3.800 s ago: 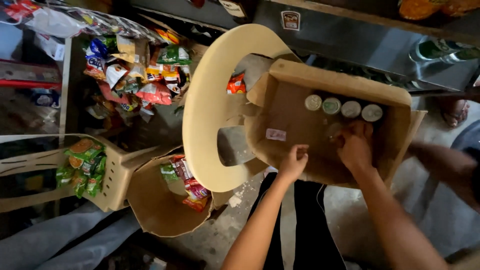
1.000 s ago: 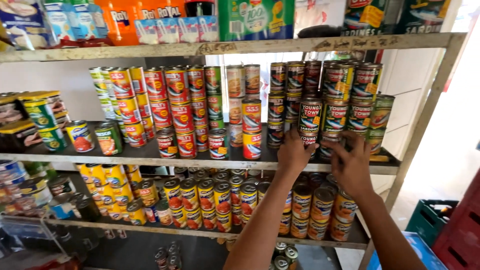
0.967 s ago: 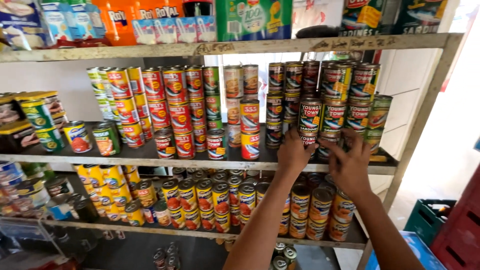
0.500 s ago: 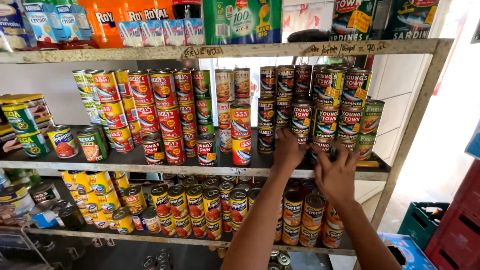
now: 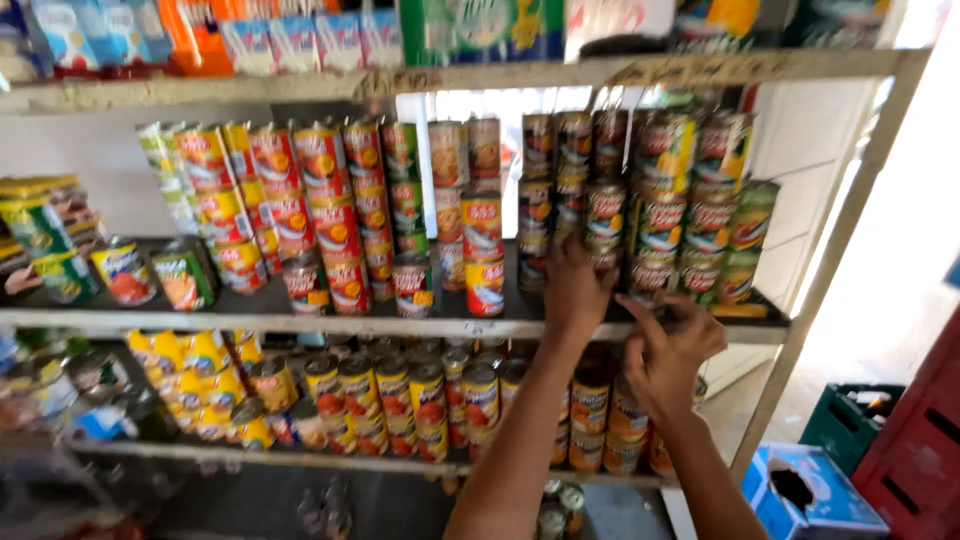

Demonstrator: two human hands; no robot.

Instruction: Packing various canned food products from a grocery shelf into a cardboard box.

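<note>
Both our hands dropped lower since before, left hand [image 5: 577, 290] fingers spread on dark cans [image 5: 603, 215] at 12 o'clock, right hand [image 5: 668, 345] half-curled at shelf [image 5: 300, 322] edge, grip unclear

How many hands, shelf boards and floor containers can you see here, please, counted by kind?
Hands: 2, left hand, right hand
Shelf boards: 3, top board, middle board, bottom board
Floor containers: 3, green crate, red crate, blue box
Total: 8
</note>
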